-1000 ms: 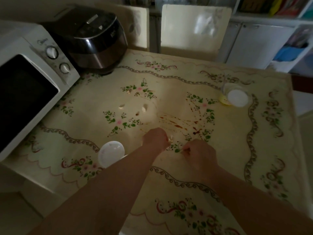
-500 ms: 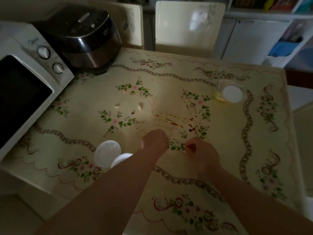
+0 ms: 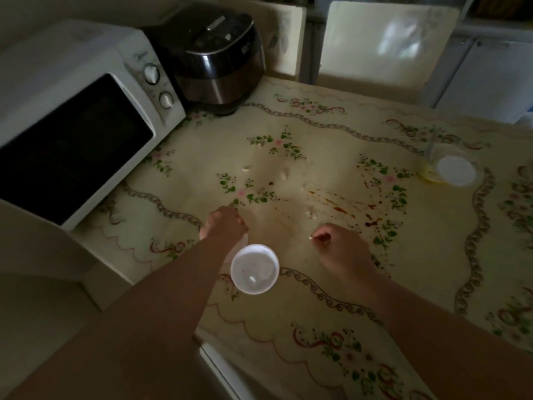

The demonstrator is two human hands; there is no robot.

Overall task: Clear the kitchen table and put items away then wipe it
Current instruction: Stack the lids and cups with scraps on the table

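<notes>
The table (image 3: 427,255) has a cream floral cloth with white crumbs (image 3: 284,176) and brown sauce streaks (image 3: 340,209) near its middle. My left hand (image 3: 223,223) is curled at the rim of a clear plastic cup (image 3: 255,268) with a white bottom, tilted toward me with one crumb inside. My right hand (image 3: 337,251) is to the right of the cup and pinches a small white crumb (image 3: 311,238) between its fingertips. A second clear cup (image 3: 454,170) with a little yellow liquid sits at the far right.
A white microwave (image 3: 72,134) fills the table's left side, with a dark rice cooker (image 3: 215,59) behind it. Two pale chair backs (image 3: 383,39) stand along the far edge. White cabinets (image 3: 490,76) are beyond at the right.
The cup has come off the table at the left of my arm and is now in my left hand in front of me. My right hand has lifted a crumb. The view shifted right.
</notes>
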